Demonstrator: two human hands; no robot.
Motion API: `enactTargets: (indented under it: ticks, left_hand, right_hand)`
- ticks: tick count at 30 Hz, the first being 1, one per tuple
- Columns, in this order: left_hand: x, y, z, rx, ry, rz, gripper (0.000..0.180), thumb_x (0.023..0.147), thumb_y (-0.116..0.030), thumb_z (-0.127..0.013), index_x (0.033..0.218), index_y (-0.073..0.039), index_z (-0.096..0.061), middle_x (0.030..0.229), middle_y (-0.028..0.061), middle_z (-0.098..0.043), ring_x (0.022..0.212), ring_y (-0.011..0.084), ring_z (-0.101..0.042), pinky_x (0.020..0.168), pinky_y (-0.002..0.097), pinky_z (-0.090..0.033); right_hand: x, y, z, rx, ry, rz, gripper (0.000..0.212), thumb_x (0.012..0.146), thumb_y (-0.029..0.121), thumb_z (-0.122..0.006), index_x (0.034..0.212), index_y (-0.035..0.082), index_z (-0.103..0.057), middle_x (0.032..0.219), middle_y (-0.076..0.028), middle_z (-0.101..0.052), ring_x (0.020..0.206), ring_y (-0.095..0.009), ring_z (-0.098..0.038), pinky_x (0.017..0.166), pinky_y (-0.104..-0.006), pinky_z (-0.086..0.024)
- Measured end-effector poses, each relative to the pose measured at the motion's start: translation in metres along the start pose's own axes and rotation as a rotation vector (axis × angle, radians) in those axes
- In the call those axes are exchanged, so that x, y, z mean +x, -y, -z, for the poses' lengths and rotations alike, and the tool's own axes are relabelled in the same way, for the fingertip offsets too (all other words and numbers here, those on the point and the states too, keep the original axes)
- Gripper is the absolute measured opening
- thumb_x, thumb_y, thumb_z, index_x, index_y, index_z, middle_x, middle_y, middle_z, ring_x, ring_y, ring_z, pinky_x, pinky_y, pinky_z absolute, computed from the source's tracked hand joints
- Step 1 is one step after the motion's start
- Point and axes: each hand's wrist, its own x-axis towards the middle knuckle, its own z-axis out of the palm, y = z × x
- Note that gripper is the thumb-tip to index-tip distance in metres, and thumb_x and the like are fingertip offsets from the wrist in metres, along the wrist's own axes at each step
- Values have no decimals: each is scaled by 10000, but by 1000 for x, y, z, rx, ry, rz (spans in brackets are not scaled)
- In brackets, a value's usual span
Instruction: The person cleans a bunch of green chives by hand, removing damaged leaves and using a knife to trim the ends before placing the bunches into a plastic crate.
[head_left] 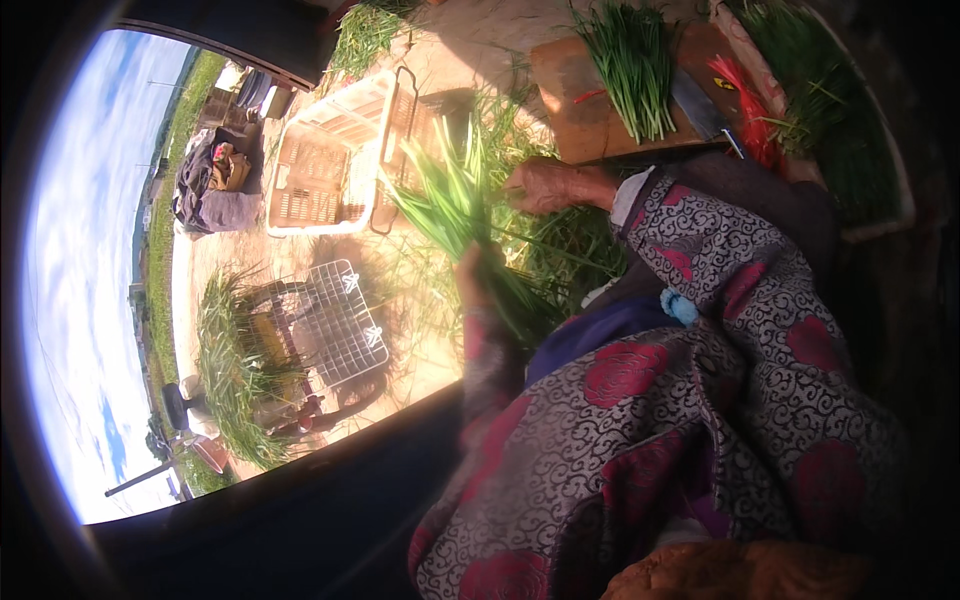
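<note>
A loose bunch of long green chives [445, 195] is gripped in my left hand [478, 268], its blades fanning out up and to the left. My right hand [542, 186] is just right of the bunch, with its fingers curled together. Whatever is between those fingers is too small or hidden to make out. Below and around both hands lies a heap of loose green blades [575, 250]. Beyond my right hand, a gathered bunch of chives [630, 75] rests on a brown wooden board [565, 75], beside a wide grey blade [697, 103].
Red plastic strips [752, 115] lie right of the board. A bin of greens [835, 110] stands at the far right. Ahead left is a cream plastic crate [300, 170]; nearer are a wire basket [335, 320] and piled grass [235, 370]. Dark clothing [215, 180] lies farther left.
</note>
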Motion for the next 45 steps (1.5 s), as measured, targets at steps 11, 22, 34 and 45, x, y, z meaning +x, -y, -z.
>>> enactTargets:
  ticks: [11,22,34,45]
  left_hand:
    - [7,15,-1,341,-29,-120,240,853,-96,-697,1048,-13,-586,794,94,-638,589,178,-604,445,256,-459]
    - [-16,25,-26,354,-54,-117,341,813,-59,-713,1108,-7,-549,826,86,-626,616,187,-613,437,263,-458]
    - [-52,6,-43,172,-261,-128,187,857,-173,-698,927,-22,-614,743,88,-642,541,163,-545,465,269,-426]
    - [-64,28,-76,45,53,143,357,878,-232,-670,1116,31,-630,995,156,-713,844,249,-686,747,351,-575]
  right_hand:
    - [6,-23,30,483,-366,-299,413,836,321,-751,974,-56,-656,694,-59,-605,586,-143,-555,592,-330,-473]
    - [9,-61,7,546,-230,-214,375,778,288,-798,868,-36,-630,641,-74,-595,558,-163,-572,543,-353,-454]
    - [-15,-146,23,-218,-442,-415,424,780,313,-773,972,-40,-636,891,-226,-652,883,-364,-644,723,-475,-480]
    - [15,-49,15,815,-236,-350,508,811,377,-790,1113,16,-599,761,-15,-589,574,-111,-501,548,-301,-427]
